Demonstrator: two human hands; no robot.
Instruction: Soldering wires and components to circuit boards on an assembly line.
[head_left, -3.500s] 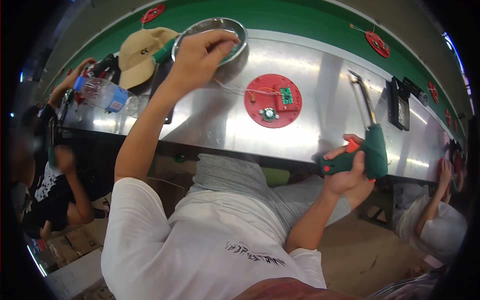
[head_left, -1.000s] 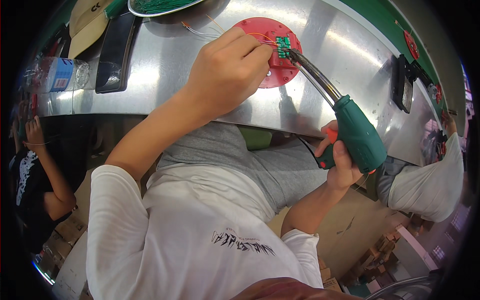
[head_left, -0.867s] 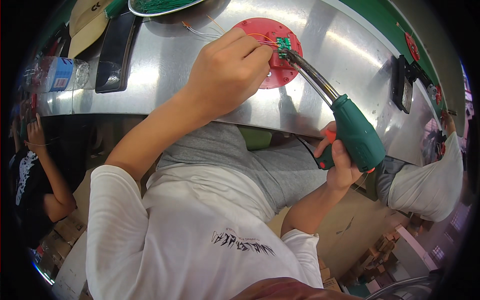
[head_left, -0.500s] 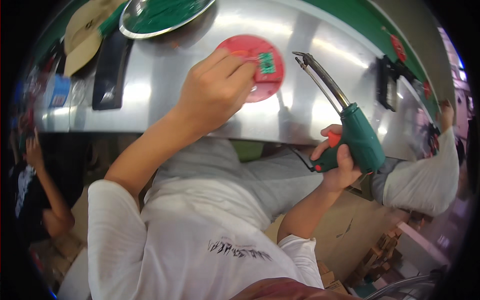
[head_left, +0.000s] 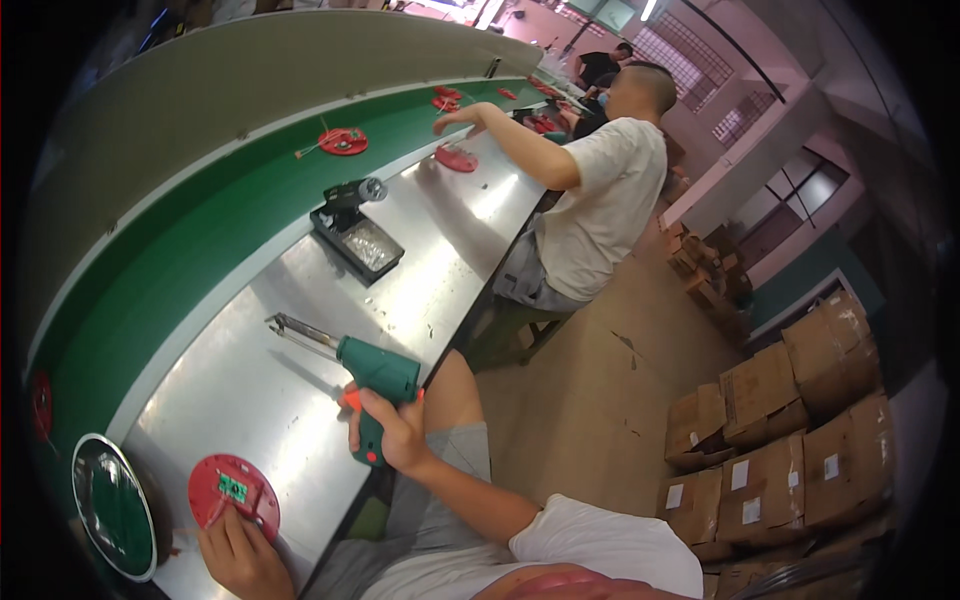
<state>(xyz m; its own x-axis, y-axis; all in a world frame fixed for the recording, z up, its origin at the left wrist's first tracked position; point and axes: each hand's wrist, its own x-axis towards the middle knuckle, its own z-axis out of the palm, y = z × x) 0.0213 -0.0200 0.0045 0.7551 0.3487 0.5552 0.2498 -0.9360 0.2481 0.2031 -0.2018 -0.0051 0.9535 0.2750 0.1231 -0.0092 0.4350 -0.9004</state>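
Observation:
My right hand (head_left: 395,430) grips a green trigger-style soldering gun (head_left: 378,370) by its handle, one finger by the orange trigger. Its metal tip points left, above the steel tabletop. Lower left lies a round red plastic disc (head_left: 207,482) with a small green circuit board (head_left: 232,487) on it. My left hand (head_left: 240,560) is at the disc's near side, fingertips pinched together just below the board. What they pinch is hidden or too small to name.
Left of the disc stands a metal bowl (head_left: 153,520) with green contents. Farther along the steel table sits a black soldering stand (head_left: 370,248). Another red disc (head_left: 343,141) rests on the green ledge. A co-worker (head_left: 610,200) sits farther along. Cardboard boxes (head_left: 755,480) are stacked right.
The view has swung to the right, bringing the co-worker, ledge and boxes into sight. My right hand keeps hold of the soldering gun; my left hand stays at the red disc.

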